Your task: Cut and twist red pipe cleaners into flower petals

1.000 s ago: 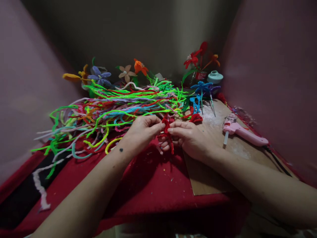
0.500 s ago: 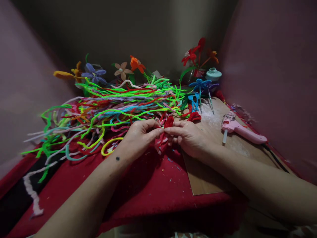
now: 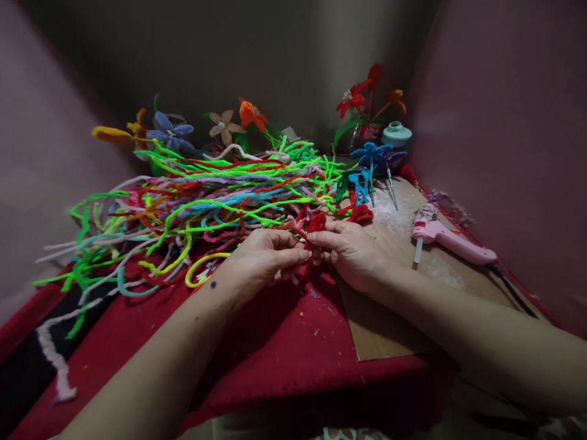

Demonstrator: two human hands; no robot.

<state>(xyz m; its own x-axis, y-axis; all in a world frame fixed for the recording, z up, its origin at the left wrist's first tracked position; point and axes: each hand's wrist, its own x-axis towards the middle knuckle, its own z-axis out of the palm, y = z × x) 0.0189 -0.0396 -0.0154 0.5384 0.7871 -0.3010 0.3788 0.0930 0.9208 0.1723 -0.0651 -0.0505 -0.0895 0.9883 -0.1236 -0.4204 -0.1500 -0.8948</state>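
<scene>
Lying left on the red surface [image 3: 275, 345], pile of fuzzy stems [image 3: 215, 195]; left hand [image 3: 259, 260] next, thumb and fingertips close together at the lower left of the red fuzzy piece [image 3: 317, 222], can't tell if actually pinching. Piece is up between both hands, should be light, soft, bendable, not slippery, best taken low at its narrow end. Right hand [image 3: 355, 253] grip closed on it, thumb to index, pink glue gun [image 3: 452, 242] well right.
</scene>
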